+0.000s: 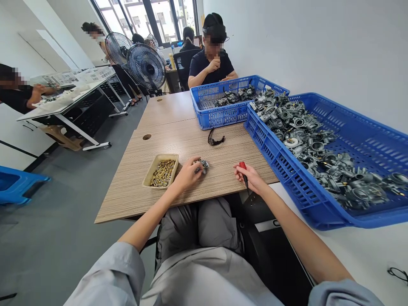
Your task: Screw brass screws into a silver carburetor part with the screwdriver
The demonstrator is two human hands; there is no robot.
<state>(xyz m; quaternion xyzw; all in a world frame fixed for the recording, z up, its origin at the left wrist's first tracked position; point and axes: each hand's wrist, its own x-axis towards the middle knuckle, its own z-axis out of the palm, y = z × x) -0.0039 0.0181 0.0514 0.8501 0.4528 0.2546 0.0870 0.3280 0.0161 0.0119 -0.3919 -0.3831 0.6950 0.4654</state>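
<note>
1. Two bare hands at work over a wood-grain table (178, 136), well apart from each other.
2. Left hand (190, 172): fingers clamped on a small grey metal carburetor body (204, 166). The piece sits at the fingertips, showing mostly on their right side; cannot tell whether it rests on the tabletop or is held just above.
3. Right hand (250, 176): fingers closed round a red-and-black screwdriver (242, 165). Red end sticks out past the fingers, away from the body; black part runs back below them towards the near table edge. Tool and carburetor body are apart.
4. Just left of the left fingers: a cream plastic tray (168, 157), holding a heap of small brass-coloured fittings (162, 173).
5. Beyond the fingers of both hands, between them: a dark wristwatch (211, 140), strap curved open on the wood.
6. Right of the right fingers: a large blue crate (280, 165) with many grey carburetor bodies (299, 123) piled loosely, thickest at its far end and near side.
7. Farther out, beyond the watch: a second blue crate (219, 117) with darker metal parts (236, 97).
8. Well past the fingers, behind that crate: a seated co-worker (199, 70), one hand raised to the face.
</note>
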